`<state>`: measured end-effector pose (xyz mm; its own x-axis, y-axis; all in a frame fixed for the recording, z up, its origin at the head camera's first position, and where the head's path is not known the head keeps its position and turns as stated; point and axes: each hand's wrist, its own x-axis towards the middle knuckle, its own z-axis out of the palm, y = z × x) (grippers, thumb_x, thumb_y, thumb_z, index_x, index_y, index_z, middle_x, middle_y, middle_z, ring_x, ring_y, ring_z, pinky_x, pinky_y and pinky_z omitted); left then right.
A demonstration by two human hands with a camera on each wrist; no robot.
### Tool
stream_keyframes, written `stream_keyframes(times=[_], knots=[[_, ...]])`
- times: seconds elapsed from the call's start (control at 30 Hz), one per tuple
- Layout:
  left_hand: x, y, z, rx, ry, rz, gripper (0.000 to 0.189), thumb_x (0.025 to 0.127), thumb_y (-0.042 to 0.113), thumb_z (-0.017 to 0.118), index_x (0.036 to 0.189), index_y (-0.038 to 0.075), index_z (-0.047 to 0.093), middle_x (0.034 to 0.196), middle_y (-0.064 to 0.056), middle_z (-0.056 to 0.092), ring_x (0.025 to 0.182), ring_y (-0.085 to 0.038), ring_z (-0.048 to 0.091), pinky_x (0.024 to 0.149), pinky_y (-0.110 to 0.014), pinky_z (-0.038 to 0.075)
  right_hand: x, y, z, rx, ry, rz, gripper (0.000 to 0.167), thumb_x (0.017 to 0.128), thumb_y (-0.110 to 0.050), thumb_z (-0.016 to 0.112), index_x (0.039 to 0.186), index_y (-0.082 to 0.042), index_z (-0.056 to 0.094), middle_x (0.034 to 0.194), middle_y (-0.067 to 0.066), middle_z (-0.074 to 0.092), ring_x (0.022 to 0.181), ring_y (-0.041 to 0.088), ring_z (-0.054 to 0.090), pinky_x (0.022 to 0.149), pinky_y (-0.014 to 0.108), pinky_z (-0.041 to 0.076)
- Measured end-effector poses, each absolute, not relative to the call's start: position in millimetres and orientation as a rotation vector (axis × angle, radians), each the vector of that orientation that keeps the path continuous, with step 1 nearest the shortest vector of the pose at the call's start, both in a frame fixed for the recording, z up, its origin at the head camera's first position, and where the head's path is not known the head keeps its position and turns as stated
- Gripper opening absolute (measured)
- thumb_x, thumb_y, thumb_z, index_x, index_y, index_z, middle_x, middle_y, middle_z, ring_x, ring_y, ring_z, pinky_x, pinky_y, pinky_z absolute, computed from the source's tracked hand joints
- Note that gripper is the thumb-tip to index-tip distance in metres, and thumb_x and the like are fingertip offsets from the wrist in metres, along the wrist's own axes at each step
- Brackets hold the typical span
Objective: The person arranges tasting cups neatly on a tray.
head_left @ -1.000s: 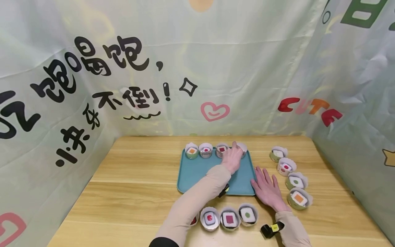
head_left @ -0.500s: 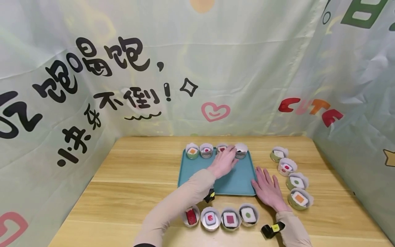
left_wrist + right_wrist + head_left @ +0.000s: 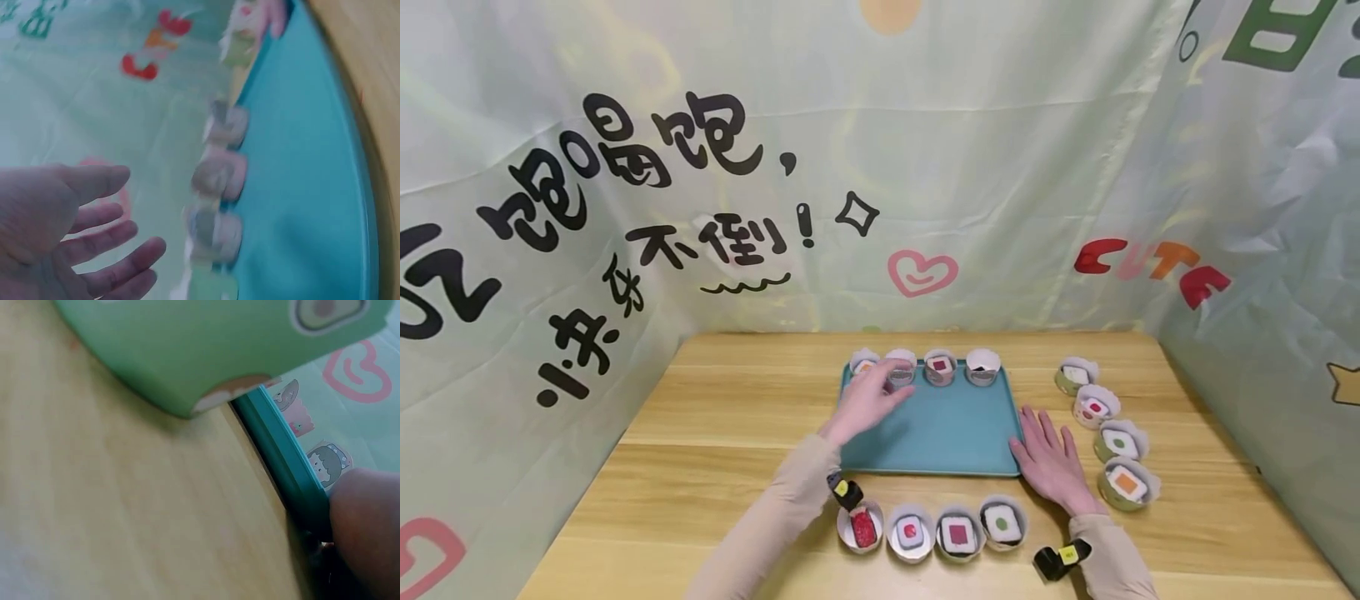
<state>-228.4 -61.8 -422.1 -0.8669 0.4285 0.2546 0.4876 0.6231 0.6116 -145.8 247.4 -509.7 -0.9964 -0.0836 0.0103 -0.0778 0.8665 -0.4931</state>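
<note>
My left hand (image 3: 868, 402) hovers over the left part of a blue tray (image 3: 932, 433), fingers loosely spread and holding nothing. Its fingertips overlap a paper cup (image 3: 901, 374) in the row along the tray's far rim. Left of it sits a cup with an orange-square sushi piece (image 3: 865, 367), partly covered by the hand; to the right are a maroon-square cup (image 3: 940, 368) and a whitish cup (image 3: 982, 371). In the left wrist view the same hand (image 3: 94, 237) is beside the blurred cups (image 3: 215, 234). My right hand (image 3: 1054, 462) lies flat with fingers straight, at the tray's right edge.
Nearest me stands a row of cups with sushi pieces: red (image 3: 863, 528), red-dotted (image 3: 911, 532), maroon (image 3: 958, 533), green-dotted (image 3: 1002, 522). Several more cups (image 3: 1121, 442) curve along the right. A printed cloth (image 3: 917, 192) backs the wooden table (image 3: 715, 417).
My left hand has moved leftward along the far row, from the rightmost cups to the left ones, uncovering the whitish and maroon cups. My right hand has stayed in place.
</note>
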Motion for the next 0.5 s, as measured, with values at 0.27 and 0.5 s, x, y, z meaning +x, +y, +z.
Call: stream_keyframes(times=[0.27, 0.5], knots=[[-208, -134, -438, -0.509, -2.860, -1.213, 0.053, 0.100, 0.029, 0.063, 0.144, 0.001, 0.051, 0.144, -0.021, 0.052, 0.135, -0.040, 0.050, 0.113, -0.058, 0.041, -146, 245, -508, -0.133, 3.015, -0.799, 0.063, 0.109, -0.034, 0.036, 0.158, 0.004, 0.021, 0.166, 0.025, 0.017, 0.153, 0.049, 0.008, 0.119, 0.069, 0.001], [-185, -154, -466, -0.468, -3.080, -0.987, 0.068, 0.103, 0.034, 0.055, 0.153, -0.006, 0.032, 0.163, -0.031, 0.022, 0.152, -0.050, 0.018, 0.123, -0.066, 0.014, -145, 245, -507, -0.132, 3.012, -0.794, 0.064, 0.109, -0.034, 0.036, 0.158, 0.004, 0.021, 0.166, 0.025, 0.017, 0.153, 0.049, 0.009, 0.119, 0.069, 0.002]])
